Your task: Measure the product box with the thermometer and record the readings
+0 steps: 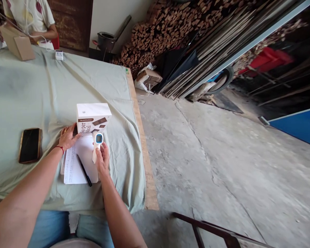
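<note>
My right hand [102,159] is wrapped around the handle of a white infrared thermometer [94,151]. Its blue-framed screen faces me, and its front end is close to a white box [94,110] with "Super Meal" and chocolate pieces printed on it. At the box's lower left corner, my left hand [67,137] steadies it, with the thumb across the front and the fingers along the side. Below the box lies an open notebook [74,168] with handwriting on its left edge. A black pen [84,170] rests slantwise on the page.
A phone [30,145] lies left of the notebook on the green tablecloth [54,86]. Across the table sits a person [31,20] by a cardboard box [18,43] and a small white device [59,55]. Stacked firewood [155,34] and a concrete floor [183,148] are beyond the table's right edge.
</note>
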The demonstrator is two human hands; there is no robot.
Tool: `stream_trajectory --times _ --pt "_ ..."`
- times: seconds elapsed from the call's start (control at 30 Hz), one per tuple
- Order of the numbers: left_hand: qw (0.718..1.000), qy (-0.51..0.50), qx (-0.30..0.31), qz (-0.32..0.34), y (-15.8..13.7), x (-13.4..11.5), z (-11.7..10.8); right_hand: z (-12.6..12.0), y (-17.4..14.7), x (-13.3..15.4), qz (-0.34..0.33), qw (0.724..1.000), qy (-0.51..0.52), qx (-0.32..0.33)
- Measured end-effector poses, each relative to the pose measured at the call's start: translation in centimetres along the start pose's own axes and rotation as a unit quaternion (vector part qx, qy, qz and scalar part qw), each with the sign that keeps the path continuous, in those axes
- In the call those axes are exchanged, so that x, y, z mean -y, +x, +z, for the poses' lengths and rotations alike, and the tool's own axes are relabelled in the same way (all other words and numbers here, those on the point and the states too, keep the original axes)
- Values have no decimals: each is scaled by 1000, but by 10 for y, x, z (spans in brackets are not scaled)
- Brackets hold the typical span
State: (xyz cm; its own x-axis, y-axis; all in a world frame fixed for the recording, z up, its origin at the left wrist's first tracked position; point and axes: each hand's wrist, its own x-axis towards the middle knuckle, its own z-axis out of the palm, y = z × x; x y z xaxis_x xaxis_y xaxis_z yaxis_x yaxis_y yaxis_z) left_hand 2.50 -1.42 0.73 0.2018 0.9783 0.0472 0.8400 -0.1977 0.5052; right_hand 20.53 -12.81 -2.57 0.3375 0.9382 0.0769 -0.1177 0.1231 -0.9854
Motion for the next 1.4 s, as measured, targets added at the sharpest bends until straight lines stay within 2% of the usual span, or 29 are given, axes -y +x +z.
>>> stream_trajectory --times 0.13,0.27,0.37,0.47,0.53,0.6,0.67,0.8,0.87,0.93,1.07,1.13,1.27,1.4 --pt "1000 2 -8 -8 3 -4 2 -19 -2 9 -18 989 -145 -18" --pt "1000 -9 23 4 5 -2 1 -39 -5 11 -70 940 -333 -33" --pt "997 7 70 28 -5 3 -4 -41 -13 11 -123 904 -406 -41" --pt "991 42 104 75 -29 8 -10 -29 -28 10 -146 894 -421 47" --pt "987 52 113 100 -53 12 -12 -20 -40 9 -133 887 -424 122" --pt "986 49 118 108 -79 15 -15 -13 -49 7 -117 883 -426 157" --pt "985 40 122 112 -108 17 -16 -12 -55 8 -108 893 -404 166" --pt "988 34 108 108 -161 19 -16 -24 -63 11 -74 944 -265 184" --pt "989 33 99 101 -181 17 -15 -31 -71 10 -48 965 -177 186" --pt "991 28 87 94 -194 14 -13 -33 -84 7 -32 976 -127 176" --pt "994 27 72 82 -201 5 -13 -27 -112 3 -31 985 -109 128" --pt "994 28 71 79 -200 3 -14 -21 -123 6 -44 985 -111 128" --pt "993 30 68 90 -199 4 -15 -13 -131 14 -61 977 -145 143" --pt "993 34 49 105 -200 5 -15 -10 -134 8 -63 974 -192 100"
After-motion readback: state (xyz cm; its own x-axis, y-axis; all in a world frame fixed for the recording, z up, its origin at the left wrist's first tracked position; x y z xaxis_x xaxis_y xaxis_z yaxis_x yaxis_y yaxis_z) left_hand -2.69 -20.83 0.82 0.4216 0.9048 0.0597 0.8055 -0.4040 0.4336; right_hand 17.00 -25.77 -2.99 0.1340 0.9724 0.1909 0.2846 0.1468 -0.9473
